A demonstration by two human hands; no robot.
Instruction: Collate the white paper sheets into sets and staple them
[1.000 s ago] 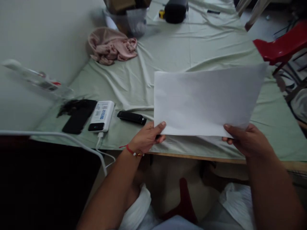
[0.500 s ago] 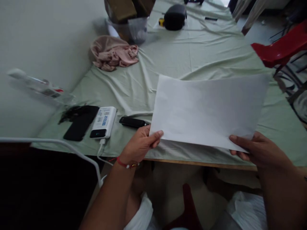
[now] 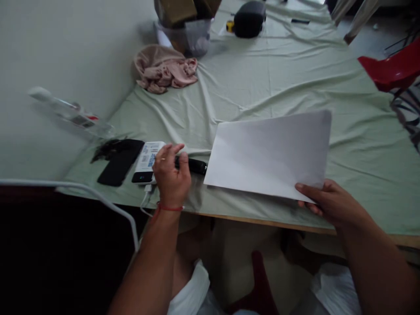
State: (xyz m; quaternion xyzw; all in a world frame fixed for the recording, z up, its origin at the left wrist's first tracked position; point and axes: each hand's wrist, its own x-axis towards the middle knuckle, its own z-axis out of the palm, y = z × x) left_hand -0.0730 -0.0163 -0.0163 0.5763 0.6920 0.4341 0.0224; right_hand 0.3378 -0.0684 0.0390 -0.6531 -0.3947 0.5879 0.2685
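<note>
A white sheet of paper [image 3: 269,155] lies low over the pale green cloth of the table [image 3: 262,78]. My right hand [image 3: 324,202] pinches its near right corner, thumb on top. My left hand [image 3: 170,175] has left the paper and sits over a slim black device [image 3: 196,166], fingers curled down around its left end. A white power bank [image 3: 147,159] with a cable lies just left of that hand, beside a black phone [image 3: 120,161].
A crumpled pink cloth [image 3: 166,69] lies at the far left by the wall. Behind it stand a clear tub with boxes [image 3: 187,26] and a black pouch [image 3: 249,18]. A red chair [image 3: 393,70] stands at the right. The table's wooden front edge [image 3: 262,221] runs above my knees.
My left hand let go of the paper's left corner and moved left onto the black device. The paper dropped lower and flatter, held only by my right hand.
</note>
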